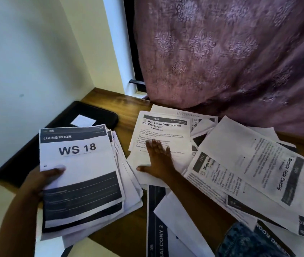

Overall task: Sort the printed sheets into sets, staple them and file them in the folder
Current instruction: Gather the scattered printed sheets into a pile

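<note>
My left hand (41, 179) grips a thick stack of printed sheets (84, 175) by its left edge, thumb on top; the top sheet reads "LIVING ROOM WS 18". My right hand (158, 160) lies flat, fingers spread, on the lower part of a "Bed Linen Organization and Placement" sheet (162, 130) on the wooden table (106, 101). Several loose printed sheets (249, 164) are spread over the right half of the table, overlapping each other. A black folder (80, 112) lies at the back left, partly under the stack. No stapler is in view.
A white wall (27, 62) closes the left side. A purple patterned curtain (231, 52) hangs behind and touches the table's far edge. A "BALCONY 2" sheet (156, 229) lies near the front edge. A blue patterned cloth (240, 242) shows at the bottom right.
</note>
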### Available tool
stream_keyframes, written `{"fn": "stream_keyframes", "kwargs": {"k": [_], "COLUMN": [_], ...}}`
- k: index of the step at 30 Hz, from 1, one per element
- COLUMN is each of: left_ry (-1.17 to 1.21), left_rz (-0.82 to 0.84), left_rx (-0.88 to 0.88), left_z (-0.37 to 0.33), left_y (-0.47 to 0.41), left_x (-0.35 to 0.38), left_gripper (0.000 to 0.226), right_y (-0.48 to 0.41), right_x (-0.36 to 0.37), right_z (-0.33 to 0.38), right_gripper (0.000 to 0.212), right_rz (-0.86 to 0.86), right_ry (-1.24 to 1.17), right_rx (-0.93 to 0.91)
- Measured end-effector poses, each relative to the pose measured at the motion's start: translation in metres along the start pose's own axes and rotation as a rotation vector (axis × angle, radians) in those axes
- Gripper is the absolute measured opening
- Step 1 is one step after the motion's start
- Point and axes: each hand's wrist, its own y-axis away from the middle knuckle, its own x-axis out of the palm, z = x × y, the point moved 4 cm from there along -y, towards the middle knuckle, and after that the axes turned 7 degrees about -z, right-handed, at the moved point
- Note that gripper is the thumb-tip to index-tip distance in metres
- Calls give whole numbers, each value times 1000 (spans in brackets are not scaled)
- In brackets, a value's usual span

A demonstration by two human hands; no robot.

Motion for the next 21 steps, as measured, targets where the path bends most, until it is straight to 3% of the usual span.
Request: {"fn": "stream_keyframes", "kwargs": {"k": [4,6,9,14,16,21], "left_ry": [31,30,39,29,11,77], "left_rz": [5,25,36,-39,-49,-27], "left_rx": [26,38,52,92,91,43], "left_z": [8,10,11,4,2,12], "left_y": [1,2,4,-3,-1,-13], "left_x": [1,8,17,-3,-13,-44], "left_gripper": [46,46,44,41,34,41], "right_y": [-8,-10,-4,26,28,23], "right_x": [-10,-15,-19,10,17,11], "right_z": [-7,-10,0,26,24,15], "right_gripper": [66,58,60,89,92,69], "right_rz": [-207,-213,-185,31,-11,-187], "right_ry": [8,33,10,55,22,-102], "right_rx": [30,20,4,-78,-38,43]}}
